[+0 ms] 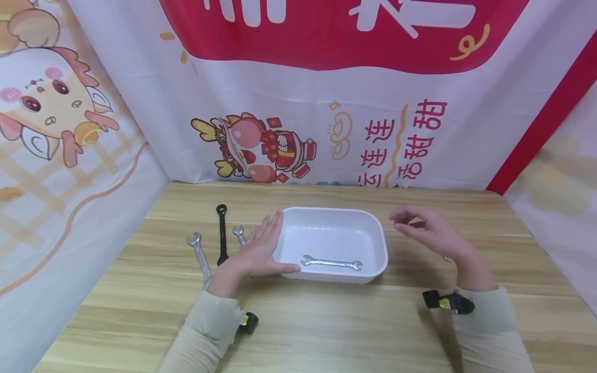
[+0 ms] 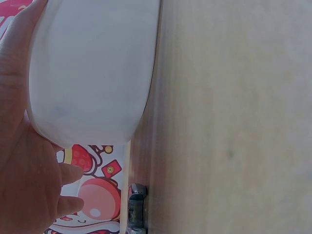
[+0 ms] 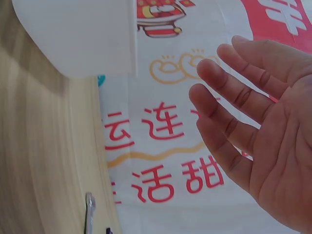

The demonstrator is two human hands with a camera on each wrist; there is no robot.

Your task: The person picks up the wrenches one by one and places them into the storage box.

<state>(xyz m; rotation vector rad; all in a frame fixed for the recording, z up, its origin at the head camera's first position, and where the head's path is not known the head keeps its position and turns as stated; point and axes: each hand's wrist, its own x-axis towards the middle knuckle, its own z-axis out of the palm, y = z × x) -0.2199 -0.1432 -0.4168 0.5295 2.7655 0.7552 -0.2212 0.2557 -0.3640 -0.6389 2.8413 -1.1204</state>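
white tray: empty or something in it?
Not empty. The white rectangular plastic tray holds one silver open-ended wrench, lying flat on its floor near the front wall.

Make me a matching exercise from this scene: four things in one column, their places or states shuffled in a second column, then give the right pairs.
Things
1. double open-end wrench
2. black wrench
3. left hand
4. right hand

Places or states
A. raised above the table to the right of the tray, fingers relaxed, holding nothing
B. lying inside the white tray
C. flat against the tray's left wall, fingers straight
D. lying on the wooden table between two silver wrenches, left of the tray

Pairs: 1-B, 2-D, 3-C, 4-A
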